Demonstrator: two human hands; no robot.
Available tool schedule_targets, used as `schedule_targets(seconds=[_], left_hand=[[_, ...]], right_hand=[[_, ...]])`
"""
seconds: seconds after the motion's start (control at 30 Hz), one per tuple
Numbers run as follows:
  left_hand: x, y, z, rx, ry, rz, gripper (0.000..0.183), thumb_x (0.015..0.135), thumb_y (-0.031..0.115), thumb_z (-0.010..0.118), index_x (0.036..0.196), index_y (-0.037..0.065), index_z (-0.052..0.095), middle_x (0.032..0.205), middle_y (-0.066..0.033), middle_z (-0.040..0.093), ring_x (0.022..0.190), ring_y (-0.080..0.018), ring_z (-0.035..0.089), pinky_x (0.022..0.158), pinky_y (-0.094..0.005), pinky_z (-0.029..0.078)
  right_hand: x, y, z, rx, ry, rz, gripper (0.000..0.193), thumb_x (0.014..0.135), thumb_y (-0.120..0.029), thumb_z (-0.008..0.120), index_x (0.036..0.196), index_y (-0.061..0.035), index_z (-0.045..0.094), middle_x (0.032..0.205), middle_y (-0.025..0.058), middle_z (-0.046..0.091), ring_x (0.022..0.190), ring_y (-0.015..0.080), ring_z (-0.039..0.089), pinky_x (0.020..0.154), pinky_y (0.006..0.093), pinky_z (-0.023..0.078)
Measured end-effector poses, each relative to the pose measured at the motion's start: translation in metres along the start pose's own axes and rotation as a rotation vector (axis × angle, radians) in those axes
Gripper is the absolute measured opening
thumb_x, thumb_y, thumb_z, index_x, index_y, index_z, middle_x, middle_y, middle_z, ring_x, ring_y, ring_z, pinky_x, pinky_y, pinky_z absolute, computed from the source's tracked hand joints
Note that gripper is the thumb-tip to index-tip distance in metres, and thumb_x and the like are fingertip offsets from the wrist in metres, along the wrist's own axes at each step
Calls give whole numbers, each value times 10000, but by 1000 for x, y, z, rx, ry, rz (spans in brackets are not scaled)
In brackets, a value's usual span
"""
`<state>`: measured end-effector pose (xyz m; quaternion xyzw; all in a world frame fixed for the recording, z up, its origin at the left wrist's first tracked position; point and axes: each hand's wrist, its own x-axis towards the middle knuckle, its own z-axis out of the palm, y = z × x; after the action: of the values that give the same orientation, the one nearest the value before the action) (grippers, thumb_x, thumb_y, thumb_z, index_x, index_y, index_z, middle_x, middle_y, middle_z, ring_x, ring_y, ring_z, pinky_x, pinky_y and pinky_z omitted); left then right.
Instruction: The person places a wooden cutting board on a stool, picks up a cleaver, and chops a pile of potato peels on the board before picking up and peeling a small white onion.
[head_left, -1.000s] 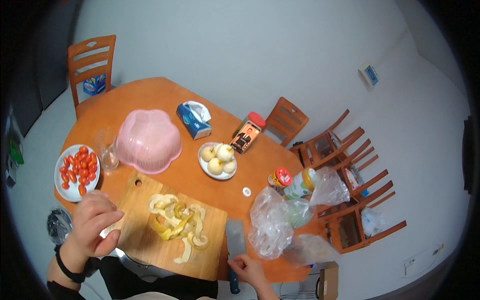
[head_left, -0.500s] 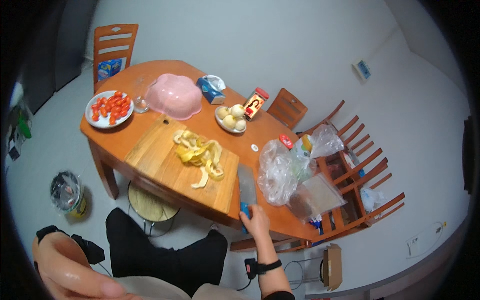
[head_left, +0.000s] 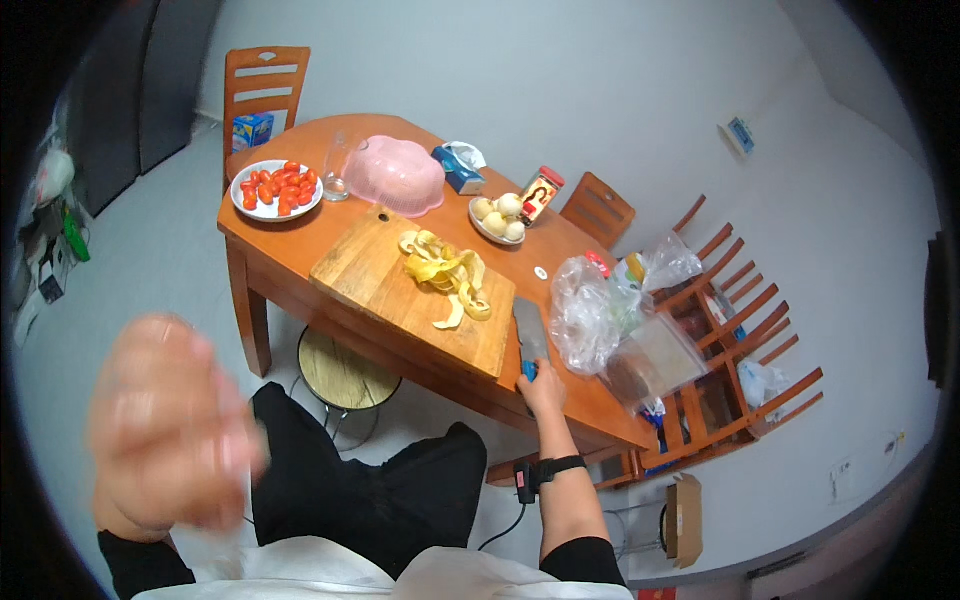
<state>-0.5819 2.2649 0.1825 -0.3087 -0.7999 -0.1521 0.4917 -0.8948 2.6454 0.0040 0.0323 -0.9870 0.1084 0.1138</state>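
At the table's near edge my right hand (head_left: pixel 543 388) is closed around the blue handle of a knife (head_left: pixel 530 322). Its broad grey blade lies along the tabletop, just right of the wooden cutting board (head_left: pixel 360 262). On that board is a loose heap of yellow peels (head_left: pixel 437 271), which look like banana skins. My left hand (head_left: pixel 172 425) is raised close to the camera at the lower left, away from the table. Motion smears its fingers, and nothing can be made out in it.
Behind the board stand a plate of small red tomatoes (head_left: pixel 272 212), a glass (head_left: pixel 336 187), a pink basin (head_left: pixel 395 175), a tissue box (head_left: pixel 460 176), a bowl of pale round fruit (head_left: pixel 497 220) and a phone (head_left: pixel 541 196). Plastic bags (head_left: pixel 585 315) lie right. A stool (head_left: pixel 345 370) stands below.
My left hand has risen from the lower left corner and is now blurred. The view has shifted, so the table sits farther right and higher. My right hand stays at the knife handle.
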Motion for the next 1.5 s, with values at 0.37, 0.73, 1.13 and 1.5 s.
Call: schedule_targets(seconds=[0.37, 0.73, 1.13, 1.5], left_hand=[[-76, -151, 186, -199, 1, -828, 386, 811, 178, 602, 1136, -20, 538, 1102, -188, 566, 1044, -317, 540, 882, -371, 431], [-114, -209, 286, -146, -197, -1084, 575, 807, 272, 613, 1259, -44, 450, 1209, -237, 513, 1115, -356, 509, 953, -391, 403], [-118, -198, 287, -209, -111, -1034, 511, 739, 163, 663, 1199, -8, 521, 1171, -196, 527, 1105, -331, 513, 937, -370, 419], [-124, -177, 288, -170, -29, -1049, 483, 728, 142, 671, 1172, -3, 547, 1184, -187, 513, 1106, -332, 505, 928, -373, 416]], right_hand=[[-1, 42, 7, 265, 129, 58, 444, 703, -247, 643, 1075, -15, 577, 959, 187, 626, 886, 325, 604, 796, 411, 473], [14, 28, -23, 1124, 5, 166, 439, 780, -76, 666, 1168, 0, 475, 818, 60, 592, 646, 100, 560, 490, 241, 462], [11, 5, -35, 1266, -41, 241, 413, 792, -65, 663, 1153, 10, 477, 783, 49, 595, 617, 107, 567, 494, 233, 476], [6, 9, -37, 1256, -21, 223, 419, 797, -84, 652, 1160, 22, 472, 795, 61, 586, 632, 122, 577, 534, 246, 503]])
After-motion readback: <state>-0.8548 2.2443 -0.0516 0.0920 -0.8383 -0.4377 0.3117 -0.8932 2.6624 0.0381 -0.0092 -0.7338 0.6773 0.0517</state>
